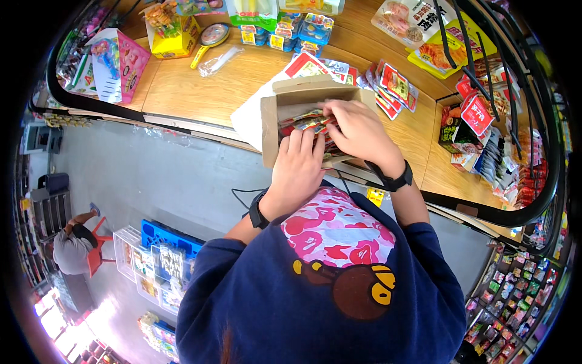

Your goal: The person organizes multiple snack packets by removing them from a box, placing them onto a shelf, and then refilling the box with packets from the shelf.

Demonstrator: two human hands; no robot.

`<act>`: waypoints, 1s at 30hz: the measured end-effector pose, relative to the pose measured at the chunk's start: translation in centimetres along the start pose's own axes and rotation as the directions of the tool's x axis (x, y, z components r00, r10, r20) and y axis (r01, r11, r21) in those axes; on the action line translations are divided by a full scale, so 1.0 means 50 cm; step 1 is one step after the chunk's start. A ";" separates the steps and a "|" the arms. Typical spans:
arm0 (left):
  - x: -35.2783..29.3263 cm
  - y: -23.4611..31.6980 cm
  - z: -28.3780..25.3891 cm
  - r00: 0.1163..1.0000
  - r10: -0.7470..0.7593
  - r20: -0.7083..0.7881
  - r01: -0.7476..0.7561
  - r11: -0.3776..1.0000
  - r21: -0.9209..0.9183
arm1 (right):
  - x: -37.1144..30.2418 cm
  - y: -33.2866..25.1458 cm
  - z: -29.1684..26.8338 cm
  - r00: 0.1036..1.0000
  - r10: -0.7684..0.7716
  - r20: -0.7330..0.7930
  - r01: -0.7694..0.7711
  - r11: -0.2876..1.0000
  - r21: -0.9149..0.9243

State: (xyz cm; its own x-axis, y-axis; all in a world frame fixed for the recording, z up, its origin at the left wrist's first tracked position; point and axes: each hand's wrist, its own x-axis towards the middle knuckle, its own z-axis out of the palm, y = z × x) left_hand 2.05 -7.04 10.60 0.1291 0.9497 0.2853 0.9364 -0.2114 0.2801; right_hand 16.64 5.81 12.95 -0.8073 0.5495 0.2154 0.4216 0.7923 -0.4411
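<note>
An open cardboard box (270, 130) sits tilted at the shelf's front edge, close to my body. Small, shiny snack packets (312, 121) in red and green lie packed inside it. My left hand (298, 164) reaches over the near side of the box, its bent fingers gripping among the packets, thumb hidden. My right hand (364, 133) comes in from the right, its fingers curled down around packets at the box's right end. Both sets of fingertips are partly hidden among the packets.
Behind the box, red-labelled packets (395, 85) lie on the wooden shelf (194, 91). Blue tubs (312, 30), a yellow-handled round item (209, 39) and a pink carton (130, 64) stand farther left. Black hooks (467, 54) jut out at right. Someone sits on a red chair (97, 246).
</note>
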 end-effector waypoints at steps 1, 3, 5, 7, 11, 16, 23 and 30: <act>0.002 0.001 -0.001 1.000 0.004 0.002 -0.004 1.000 -0.001 | 0.000 0.004 0.011 0.996 -0.019 -0.082 0.013 0.997 -0.073; 0.003 0.003 -0.003 1.000 0.008 -0.022 -0.007 1.000 0.019 | 0.011 -0.005 0.032 0.989 0.004 -0.148 -0.030 0.985 -0.172; 0.005 0.003 -0.004 1.000 0.014 -0.021 -0.014 0.999 0.033 | 0.019 -0.008 0.050 0.977 0.018 -0.212 -0.076 0.961 -0.266; 0.005 0.002 -0.002 1.000 0.018 -0.021 -0.017 0.999 0.046 | 0.024 -0.006 0.064 0.988 -0.012 -0.155 -0.056 0.903 -0.425; 0.002 -0.002 0.012 0.999 0.000 -0.044 0.002 0.999 0.043 | 0.029 -0.012 0.064 0.996 0.031 -0.078 -0.061 0.909 -0.412; 0.000 0.000 0.010 0.996 0.005 -0.091 -0.004 1.000 0.013 | 0.033 -0.001 0.065 0.989 0.126 0.083 -0.094 0.946 -0.311; -0.003 -0.004 0.020 0.996 0.000 -0.093 0.001 1.000 0.007 | 0.056 -0.024 0.031 0.928 0.221 0.300 -0.125 0.943 -0.307; -0.007 -0.003 0.038 0.994 -0.038 -0.098 0.040 0.999 0.019 | 0.070 -0.025 0.024 0.909 0.237 0.342 -0.159 0.958 -0.240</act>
State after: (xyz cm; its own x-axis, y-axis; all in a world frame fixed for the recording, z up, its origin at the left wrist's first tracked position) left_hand 2.51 -6.92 8.70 0.0609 0.9299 0.3626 0.9470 -0.1687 0.2735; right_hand 12.79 6.43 13.18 -0.7757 0.5963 -0.2068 0.6311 0.7351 -0.2477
